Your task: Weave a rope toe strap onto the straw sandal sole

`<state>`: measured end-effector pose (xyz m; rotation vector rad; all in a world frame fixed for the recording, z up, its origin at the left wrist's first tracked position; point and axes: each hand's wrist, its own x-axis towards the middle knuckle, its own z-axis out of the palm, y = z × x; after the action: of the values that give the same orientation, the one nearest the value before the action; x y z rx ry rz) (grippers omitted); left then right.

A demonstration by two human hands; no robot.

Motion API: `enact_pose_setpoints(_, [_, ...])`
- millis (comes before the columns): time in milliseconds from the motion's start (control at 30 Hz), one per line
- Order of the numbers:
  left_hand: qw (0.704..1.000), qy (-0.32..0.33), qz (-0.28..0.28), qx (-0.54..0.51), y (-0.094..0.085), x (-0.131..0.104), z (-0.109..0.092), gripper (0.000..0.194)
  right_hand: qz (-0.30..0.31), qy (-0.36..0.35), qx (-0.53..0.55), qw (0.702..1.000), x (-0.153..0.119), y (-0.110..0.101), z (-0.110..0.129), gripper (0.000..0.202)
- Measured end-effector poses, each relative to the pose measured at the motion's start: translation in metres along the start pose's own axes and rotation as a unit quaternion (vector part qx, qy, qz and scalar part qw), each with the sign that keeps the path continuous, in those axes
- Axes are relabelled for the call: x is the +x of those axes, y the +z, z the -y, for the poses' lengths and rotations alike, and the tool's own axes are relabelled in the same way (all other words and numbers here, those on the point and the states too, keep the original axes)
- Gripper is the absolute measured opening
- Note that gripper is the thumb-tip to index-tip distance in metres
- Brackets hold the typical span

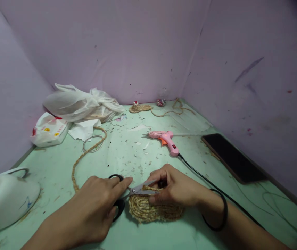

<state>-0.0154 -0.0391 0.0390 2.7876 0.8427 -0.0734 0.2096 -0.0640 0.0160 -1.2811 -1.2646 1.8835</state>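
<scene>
My left hand (98, 205) grips a pair of scissors (135, 190) by its black handles, blades pointing right and parted. Between the blades lies a short end of straw braid (148, 188). With bent fingers, my right hand (173, 185) pinches that braid end close to the blade tips. Just below the blades rests a coiled straw piece (156, 210), a flat oval of several rows, partly covered by my right fingers. Beyond my left hand, a loose length of braided straw cord (79, 161) curves across the table.
A pink glue gun (164, 137) lies ahead, its black cable running right. A phone (233, 158) is on the right. Tissue pack (50, 130), plastic bag (83, 102) and metal ring (92, 149) are at left. A white vessel (10, 201) stands near left; a straw piece (140, 108) lies behind.
</scene>
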Motion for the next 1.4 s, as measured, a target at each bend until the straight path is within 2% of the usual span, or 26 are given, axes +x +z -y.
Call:
enact_pose_setpoints(133, [1.000, 0.002, 0.013, -0.019, 0.002, -0.003, 0.000, 0.055, 0.017, 0.009, 0.011, 1.000, 0.000, -0.003, -0.002, 0.029])
enact_pose_setpoints(333, [0.999, 0.000, 0.021, -0.045, 0.001, -0.002, 0.005, 0.050, -0.008, -0.007, -0.003, 1.000, 0.000, -0.005, -0.002, 0.031])
enact_pose_setpoints(533, [0.999, -0.024, -0.035, -0.006, -0.009, 0.004, 0.001, 0.068, -0.030, -0.053, -0.045, 0.997, 0.000, -0.002, -0.002, 0.030])
enact_pose_setpoints(767, [0.997, -0.026, -0.071, 0.012, -0.009, 0.000, 0.011, 0.065, -0.137, -0.090, -0.143, 0.976, -0.002, -0.002, 0.004, 0.030])
enact_pose_setpoints(867, [0.993, -0.003, -0.111, 0.035, -0.005, 0.000, 0.013, 0.068, -0.157, -0.106, -0.160, 0.969, -0.004, 0.000, 0.007, 0.029])
enact_pose_setpoints(967, [0.990, 0.020, -0.133, 0.039, 0.001, 0.002, 0.009, 0.069, -0.145, -0.100, -0.129, 0.976, -0.004, 0.004, 0.006, 0.025])
enact_pose_setpoints(1067, [0.991, 0.020, -0.132, 0.031, 0.007, 0.004, 0.006, 0.070, -0.121, -0.107, -0.099, 0.982, -0.005, 0.007, 0.005, 0.018])
enact_pose_setpoints(1233, [0.994, 0.022, -0.107, 0.004, 0.009, 0.002, 0.008, 0.073, -0.069, -0.097, -0.073, 0.990, -0.005, 0.006, 0.006, 0.021])
enact_pose_setpoints(1400, [0.998, -0.005, -0.055, 0.017, 0.005, 0.001, 0.007, 0.070, -0.074, -0.129, -0.123, 0.981, -0.006, 0.007, 0.006, 0.019])
